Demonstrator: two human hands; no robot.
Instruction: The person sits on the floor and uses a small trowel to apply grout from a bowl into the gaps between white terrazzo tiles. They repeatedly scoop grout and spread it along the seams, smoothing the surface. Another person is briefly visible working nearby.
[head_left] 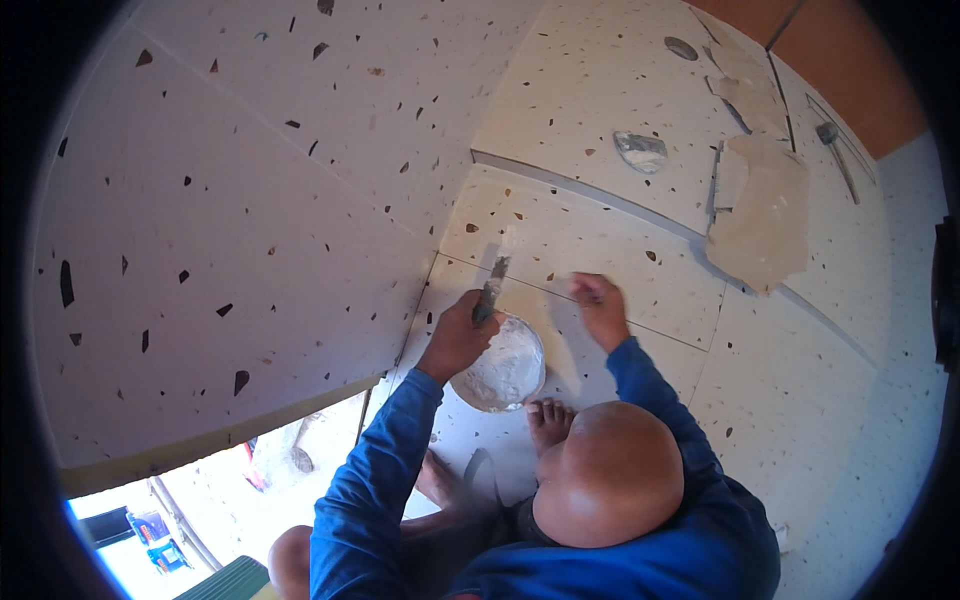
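Observation:
My left hand [459, 338] is closed around a putty knife [491, 290], its grey blade pointing away from me over the speckled floor. Just below that hand, a round bowl [503, 368] holds white paste. My right hand [600, 312] hovers to the right of the bowl, a little blurred, with its fingers curled in and nothing visible in them. My bare foot [549, 424] rests against the near right side of the bowl.
A speckled panel [240, 250] rises on the left. Beyond a low step [590, 196] lie a paste-smeared scoop-like piece [640, 152], torn cardboard [765, 210] and a hammer-like tool [838, 160]. A bright opening with a blue package [155, 540] is at lower left.

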